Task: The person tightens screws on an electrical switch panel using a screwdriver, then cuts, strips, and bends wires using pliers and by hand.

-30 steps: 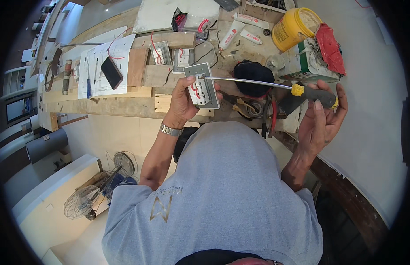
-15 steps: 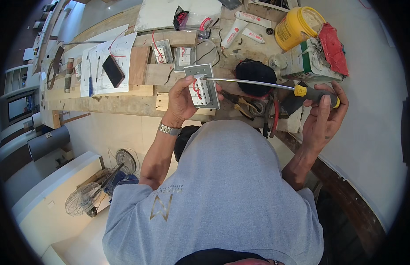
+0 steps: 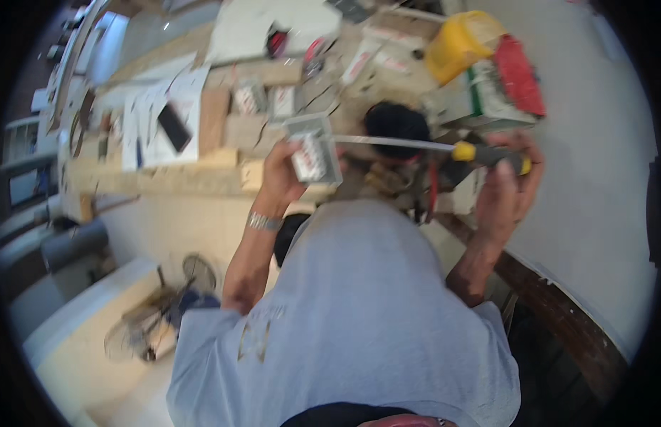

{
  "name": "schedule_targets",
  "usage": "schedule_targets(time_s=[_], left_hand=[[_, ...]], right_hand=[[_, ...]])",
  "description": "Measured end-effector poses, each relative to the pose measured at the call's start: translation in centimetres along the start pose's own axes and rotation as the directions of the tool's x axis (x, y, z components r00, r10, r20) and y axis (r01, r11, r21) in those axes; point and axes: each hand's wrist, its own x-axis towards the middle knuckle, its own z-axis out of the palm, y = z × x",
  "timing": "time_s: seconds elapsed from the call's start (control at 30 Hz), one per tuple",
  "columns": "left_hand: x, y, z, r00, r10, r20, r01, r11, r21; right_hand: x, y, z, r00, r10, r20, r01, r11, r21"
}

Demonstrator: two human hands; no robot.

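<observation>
My left hand (image 3: 282,174) is closed around a grey-framed electrical socket plate (image 3: 312,155), its white wired back turned up toward me. Short red wires loop over that back, though blur softens them now. My right hand (image 3: 507,181) grips the black and yellow handle of a long screwdriver (image 3: 416,144). Its metal shaft reaches left across the bench, and the tip lies at the upper right part of the socket plate. Whether the tip sits in a screw cannot be made out.
Two more socket plates, a phone (image 3: 174,128) on paper sheets, and wood strips lie on the workbench (image 3: 223,183). A black cap-like item (image 3: 396,128), hand tools, tubes, a yellow tub (image 3: 462,48) and a tin with a red cloth (image 3: 519,77) crowd the right side.
The whole view has shifted and blurred. Both hands keep their holds on the socket plate and screwdriver, and the plate appears tilted slightly differently.
</observation>
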Motion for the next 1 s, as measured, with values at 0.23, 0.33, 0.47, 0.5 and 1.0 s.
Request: schedule_targets(time_s=[0.23,0.33,0.47,0.5,1.0], left_hand=[[-0.4,-0.8,-0.8,0.995,0.035,-0.097,-0.029,0.997,0.069],[-0.2,-1.2,0.1,0.994,0.038,-0.104,-0.029,0.996,0.083],[0.0,-1.4,0.7,0.995,0.043,-0.085,-0.034,0.994,0.101],[0.0,-1.4,1.0,0.997,0.044,-0.070,-0.037,0.994,0.103],[-0.4,-0.6,1.2,0.996,-0.020,-0.090,0.033,0.990,0.137]], right_hand=[[-0.4,0.0,-0.8,0.987,0.162,0.013,-0.161,0.983,-0.087],[-0.2,-0.7,-0.8,0.985,0.174,0.018,-0.171,0.979,-0.111],[-0.2,-0.9,-1.6,0.991,0.109,0.072,-0.098,0.986,-0.136],[-0.2,-1.1,-1.8,0.993,0.095,0.068,-0.084,0.987,-0.139],[-1.8,-2.0,-2.7,0.979,0.039,0.198,-0.012,0.991,-0.134]])
